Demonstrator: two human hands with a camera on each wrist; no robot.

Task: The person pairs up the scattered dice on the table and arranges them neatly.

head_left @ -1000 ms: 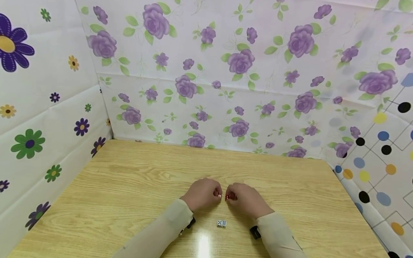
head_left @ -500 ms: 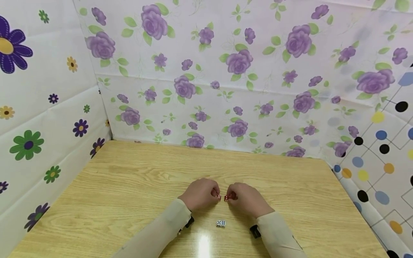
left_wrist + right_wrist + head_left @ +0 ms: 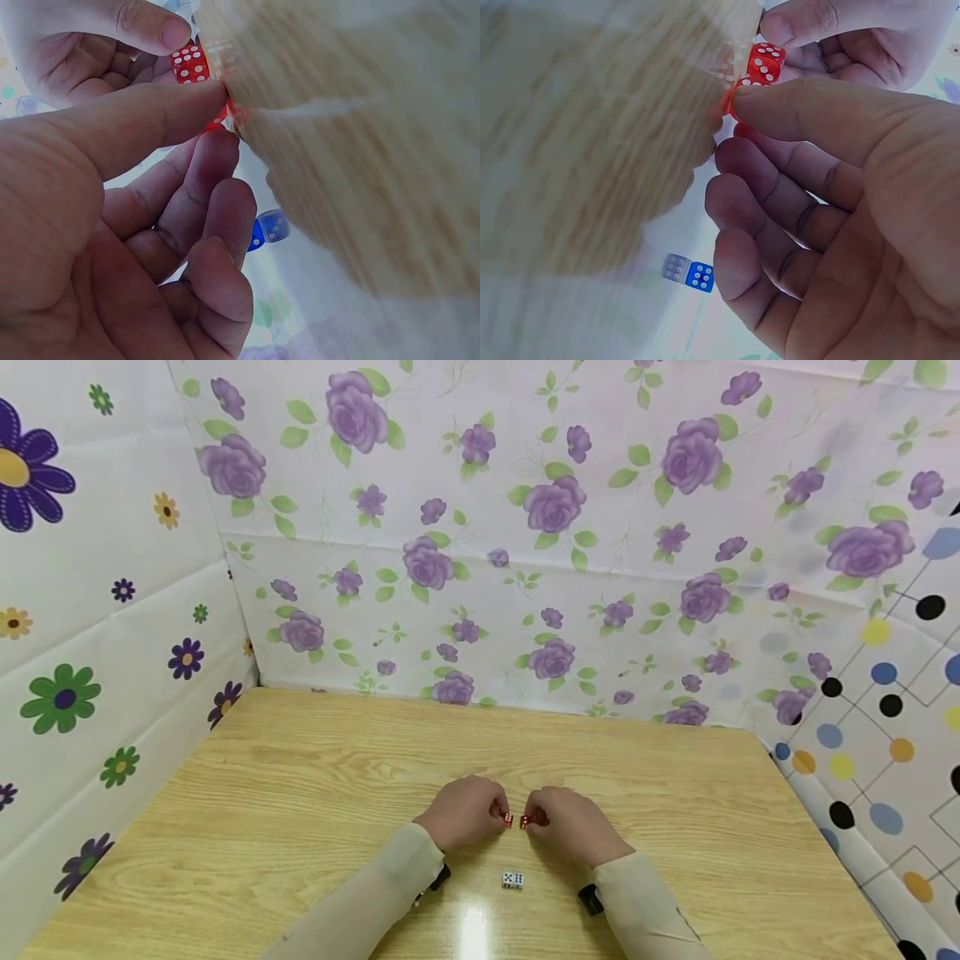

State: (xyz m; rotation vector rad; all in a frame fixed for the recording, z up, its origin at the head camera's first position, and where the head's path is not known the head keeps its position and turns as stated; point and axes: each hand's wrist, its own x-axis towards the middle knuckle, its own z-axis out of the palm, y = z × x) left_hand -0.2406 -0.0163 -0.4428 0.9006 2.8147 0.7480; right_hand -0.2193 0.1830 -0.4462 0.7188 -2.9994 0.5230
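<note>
Over the middle of the wooden table, my two hands are close together. My left hand (image 3: 467, 812) pinches a red die with white pips (image 3: 508, 819) between thumb and fingertips. Facing it, my right hand (image 3: 576, 825) pinches a second red die (image 3: 524, 821), with a narrow gap between the two in the head view. The left wrist view shows the right hand's red die (image 3: 190, 64) plainly, while my left thumb covers most of its own. Nearer my body, a pair of white dice with dark pips (image 3: 513, 880) lies side by side on the tabletop.
Past my fingers in the right wrist view, a blue die with white pips (image 3: 700, 276) sits on the glossy surface beside its reflection. Flower-printed sheets (image 3: 480, 527) wall the wooden table (image 3: 337, 752) at the back and left; a dotted sheet (image 3: 885, 727) stands at the right.
My left hand has shifted slightly left, and more of its red die shows at the fingertips. The right hand has hardly moved; the white dice stay put.
</note>
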